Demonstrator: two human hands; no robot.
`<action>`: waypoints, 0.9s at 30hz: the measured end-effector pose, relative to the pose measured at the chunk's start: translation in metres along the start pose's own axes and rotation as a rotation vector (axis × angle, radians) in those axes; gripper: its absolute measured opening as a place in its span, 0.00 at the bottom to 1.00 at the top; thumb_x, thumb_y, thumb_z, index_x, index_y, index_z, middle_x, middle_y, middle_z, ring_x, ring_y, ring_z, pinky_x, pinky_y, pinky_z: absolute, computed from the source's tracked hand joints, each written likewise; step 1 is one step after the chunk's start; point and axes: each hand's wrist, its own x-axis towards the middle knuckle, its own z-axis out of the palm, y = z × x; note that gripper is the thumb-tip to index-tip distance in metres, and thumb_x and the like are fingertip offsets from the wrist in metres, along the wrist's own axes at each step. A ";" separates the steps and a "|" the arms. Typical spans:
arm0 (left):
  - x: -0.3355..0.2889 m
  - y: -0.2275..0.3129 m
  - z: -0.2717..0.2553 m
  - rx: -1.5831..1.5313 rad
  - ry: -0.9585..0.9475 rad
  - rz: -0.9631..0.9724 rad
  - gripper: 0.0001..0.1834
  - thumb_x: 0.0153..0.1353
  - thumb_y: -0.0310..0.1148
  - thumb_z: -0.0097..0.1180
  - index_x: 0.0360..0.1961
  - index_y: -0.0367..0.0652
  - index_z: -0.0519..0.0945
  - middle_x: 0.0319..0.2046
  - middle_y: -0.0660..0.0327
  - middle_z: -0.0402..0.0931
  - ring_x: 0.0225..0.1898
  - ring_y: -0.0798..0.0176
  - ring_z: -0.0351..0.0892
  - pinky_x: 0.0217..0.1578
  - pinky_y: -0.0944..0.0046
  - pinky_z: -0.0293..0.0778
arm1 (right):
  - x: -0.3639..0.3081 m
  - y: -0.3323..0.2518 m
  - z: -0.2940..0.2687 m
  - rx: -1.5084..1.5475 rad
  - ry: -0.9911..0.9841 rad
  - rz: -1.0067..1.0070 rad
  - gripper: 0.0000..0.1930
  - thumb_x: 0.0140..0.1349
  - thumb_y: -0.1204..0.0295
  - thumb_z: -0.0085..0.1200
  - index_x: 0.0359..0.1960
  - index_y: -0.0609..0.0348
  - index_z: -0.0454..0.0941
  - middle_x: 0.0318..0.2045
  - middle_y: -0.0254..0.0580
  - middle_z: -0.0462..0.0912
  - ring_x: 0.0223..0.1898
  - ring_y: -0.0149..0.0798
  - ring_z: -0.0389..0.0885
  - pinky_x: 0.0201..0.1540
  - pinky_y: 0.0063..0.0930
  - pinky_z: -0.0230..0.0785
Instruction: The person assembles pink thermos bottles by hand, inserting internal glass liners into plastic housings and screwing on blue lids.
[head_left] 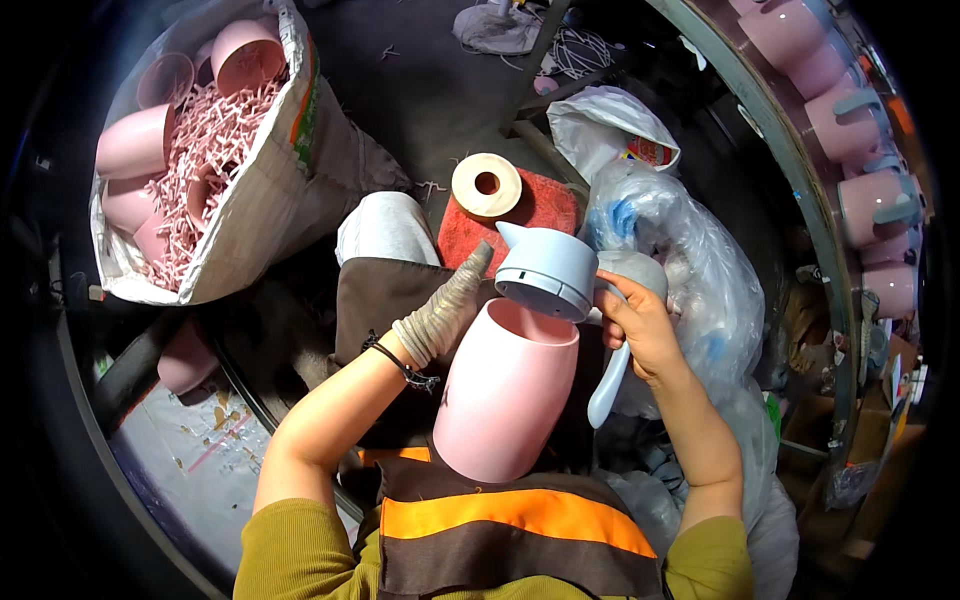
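Observation:
A pink jug body [508,400], rounded and open at the top, leans in my lap. My left hand [445,312], in a pale glove, is closed against its upper left side; some of its fingers are hidden behind the body. Just above the body's rim is a light blue jug top [548,272] with a spout and a long curved handle [608,385]. My right hand [640,325], bare, grips this top by the upper part of the handle. The top is tilted over the opening, and I cannot tell whether it touches the rim.
A white woven sack [300,165] of pink scraps and pink jug bodies [135,142] stands left. Ahead, a tape roll [487,187] rests on a red cloth [540,205]. Clear plastic bags [690,270] lie right, beside a rack [815,200] of pink jugs [875,208].

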 end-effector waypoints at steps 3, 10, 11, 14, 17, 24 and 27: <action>-0.002 -0.002 -0.001 0.033 0.007 0.027 0.57 0.50 0.72 0.55 0.66 0.33 0.59 0.63 0.48 0.65 0.62 0.53 0.67 0.65 0.53 0.62 | 0.005 -0.001 0.001 -0.090 0.023 -0.014 0.22 0.67 0.69 0.54 0.60 0.65 0.69 0.31 0.30 0.77 0.21 0.17 0.65 0.21 0.13 0.60; 0.000 -0.005 -0.002 0.182 0.099 0.085 0.63 0.46 0.78 0.51 0.65 0.29 0.59 0.62 0.47 0.65 0.62 0.55 0.68 0.63 0.54 0.64 | 0.009 0.002 0.001 -0.199 0.023 -0.042 0.22 0.67 0.68 0.55 0.60 0.63 0.71 0.29 0.29 0.77 0.19 0.17 0.64 0.20 0.13 0.59; 0.000 -0.005 -0.003 0.178 0.093 0.079 0.63 0.45 0.78 0.51 0.65 0.30 0.60 0.62 0.48 0.66 0.61 0.55 0.69 0.63 0.54 0.65 | 0.009 0.004 0.001 -0.195 0.022 -0.039 0.22 0.67 0.68 0.55 0.60 0.63 0.71 0.29 0.29 0.78 0.19 0.17 0.64 0.20 0.13 0.59; 0.000 -0.005 -0.006 0.188 0.070 0.071 0.62 0.45 0.78 0.51 0.64 0.31 0.62 0.60 0.49 0.68 0.61 0.56 0.69 0.62 0.54 0.66 | 0.010 0.008 -0.001 -0.157 0.011 -0.029 0.22 0.66 0.68 0.56 0.60 0.63 0.72 0.28 0.28 0.78 0.19 0.17 0.64 0.20 0.13 0.58; -0.002 -0.004 -0.007 0.212 0.042 0.066 0.60 0.46 0.77 0.52 0.64 0.32 0.63 0.59 0.49 0.69 0.61 0.56 0.70 0.62 0.55 0.66 | 0.011 0.009 0.000 -0.144 0.033 -0.040 0.22 0.66 0.69 0.56 0.60 0.62 0.72 0.27 0.27 0.77 0.19 0.16 0.64 0.20 0.12 0.58; 0.000 -0.009 -0.016 0.147 -0.024 0.057 0.54 0.47 0.72 0.56 0.62 0.36 0.65 0.58 0.52 0.71 0.59 0.58 0.72 0.60 0.56 0.69 | 0.013 0.008 -0.003 -0.209 -0.007 -0.043 0.24 0.67 0.69 0.55 0.62 0.63 0.68 0.24 0.25 0.73 0.19 0.18 0.64 0.21 0.13 0.59; 0.000 -0.010 -0.014 0.145 0.014 0.063 0.54 0.47 0.73 0.57 0.61 0.34 0.67 0.58 0.51 0.72 0.58 0.57 0.72 0.61 0.56 0.67 | 0.013 0.013 -0.006 -0.191 -0.018 -0.069 0.22 0.66 0.68 0.56 0.60 0.61 0.73 0.22 0.23 0.73 0.18 0.16 0.62 0.20 0.12 0.55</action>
